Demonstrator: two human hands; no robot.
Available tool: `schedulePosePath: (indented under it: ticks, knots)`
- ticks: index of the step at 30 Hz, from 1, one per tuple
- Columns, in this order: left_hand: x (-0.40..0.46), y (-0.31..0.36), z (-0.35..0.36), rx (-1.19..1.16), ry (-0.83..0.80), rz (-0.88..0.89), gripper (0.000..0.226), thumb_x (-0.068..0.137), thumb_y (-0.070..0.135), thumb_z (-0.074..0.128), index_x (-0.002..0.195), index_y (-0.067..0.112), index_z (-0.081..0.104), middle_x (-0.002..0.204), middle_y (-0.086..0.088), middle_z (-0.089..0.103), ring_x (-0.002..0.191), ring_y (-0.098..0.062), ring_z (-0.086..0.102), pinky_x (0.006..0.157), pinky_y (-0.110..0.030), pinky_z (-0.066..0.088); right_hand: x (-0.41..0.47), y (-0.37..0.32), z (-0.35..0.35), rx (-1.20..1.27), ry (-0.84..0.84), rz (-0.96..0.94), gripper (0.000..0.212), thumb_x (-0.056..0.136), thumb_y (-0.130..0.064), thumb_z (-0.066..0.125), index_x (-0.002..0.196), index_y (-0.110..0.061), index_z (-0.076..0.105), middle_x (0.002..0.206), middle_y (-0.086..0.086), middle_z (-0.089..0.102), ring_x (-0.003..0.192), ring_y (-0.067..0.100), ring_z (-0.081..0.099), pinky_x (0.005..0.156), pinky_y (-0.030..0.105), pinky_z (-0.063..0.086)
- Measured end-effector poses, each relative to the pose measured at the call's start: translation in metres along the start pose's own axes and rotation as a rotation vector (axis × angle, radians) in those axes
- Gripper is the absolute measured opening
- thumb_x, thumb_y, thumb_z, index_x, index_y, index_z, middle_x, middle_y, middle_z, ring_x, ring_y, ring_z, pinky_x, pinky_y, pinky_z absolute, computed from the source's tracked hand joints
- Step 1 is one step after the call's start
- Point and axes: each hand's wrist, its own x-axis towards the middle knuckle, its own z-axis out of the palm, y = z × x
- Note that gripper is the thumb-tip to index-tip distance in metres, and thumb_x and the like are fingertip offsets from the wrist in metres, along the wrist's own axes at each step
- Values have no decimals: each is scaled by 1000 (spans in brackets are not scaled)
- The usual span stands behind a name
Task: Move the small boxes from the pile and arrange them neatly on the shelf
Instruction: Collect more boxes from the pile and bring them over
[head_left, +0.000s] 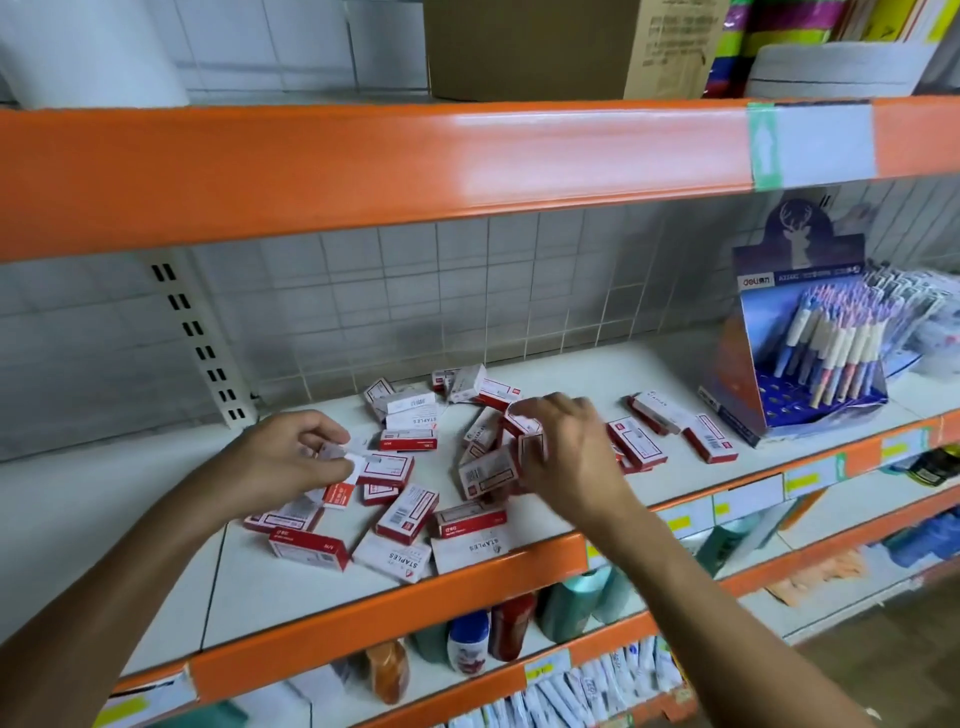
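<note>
Several small red and white staple boxes (407, 514) lie scattered in a loose pile on the white shelf (280, 587), from the middle towards the right. My left hand (291, 457) hovers over the pile's left side and pinches a small box (337, 451) between thumb and fingers. Over the middle of the pile, my right hand (569, 447) grips a few boxes (522, 428) bunched together, its fingers curled round them. Two more boxes (709, 439) lie apart to the right.
A blue pen display stand (810, 353) stands at the shelf's right end. An orange beam (415, 161) of the shelf above runs overhead. A slotted upright (202, 343) sits at the back left. Bottles and packets fill the lower shelves.
</note>
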Motion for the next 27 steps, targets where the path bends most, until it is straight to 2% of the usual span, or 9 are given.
schedulePosePath:
  ticks: [2,4,8,11,16,20,23,25,27]
  knots:
    - [-1,6,2,-18,-3,14,24,82,31,76,104,36,67,105,13,64,85,-12,70,80,-39,58,11,29,-19,-76,-62,52,57,70,1,55,125,-11,64,115,12,67,99,35,59,87,36,46]
    - [0,12,5,-31,-5,19,23,81,32,76,102,37,67,105,13,64,82,-13,71,79,-39,58,20,56,-35,-158,-198,97,70,69,5,59,136,-14,55,124,11,63,106,34,56,90,37,48]
    - [3,23,13,-26,-6,20,23,80,33,77,100,36,67,106,14,64,83,-11,69,78,-35,57,39,101,-43,-403,-539,60,92,70,-23,77,151,-26,32,140,2,51,118,28,49,101,38,42]
    - [4,31,21,-11,3,8,25,80,34,77,102,36,67,109,13,64,88,-10,68,83,-36,55,46,115,-33,-427,-654,-32,93,70,-35,77,150,-34,30,136,-4,53,114,23,49,96,31,39]
    - [1,49,38,-3,36,-44,23,83,33,75,103,35,64,107,9,67,78,-9,71,69,-32,57,54,127,-26,-388,-602,-288,79,65,-55,76,135,-35,49,119,0,63,108,22,57,97,35,41]
    - [-2,61,53,-30,36,-76,27,84,29,75,108,31,64,109,5,68,71,-11,74,72,-42,61,50,130,-37,-267,-542,-376,67,72,-44,79,133,-24,58,118,3,65,109,21,56,89,26,34]
    - [-6,66,61,-37,59,-81,30,84,25,75,113,27,64,112,4,68,71,-12,74,74,-43,61,50,134,-45,-85,-525,-241,57,70,-32,82,122,-20,60,108,1,65,103,22,58,79,20,34]
    - [-11,70,64,-49,83,-87,32,85,23,74,115,25,64,113,3,68,71,-12,74,73,-43,61,54,139,-49,52,-502,-114,56,66,-34,85,113,-22,57,101,-4,63,98,19,58,78,27,45]
    - [-15,74,65,-51,105,-100,33,86,22,73,117,24,63,113,1,67,70,-13,74,69,-40,61,60,145,-53,144,-478,-68,59,63,-38,88,108,-25,52,97,-6,61,92,16,58,78,32,50]
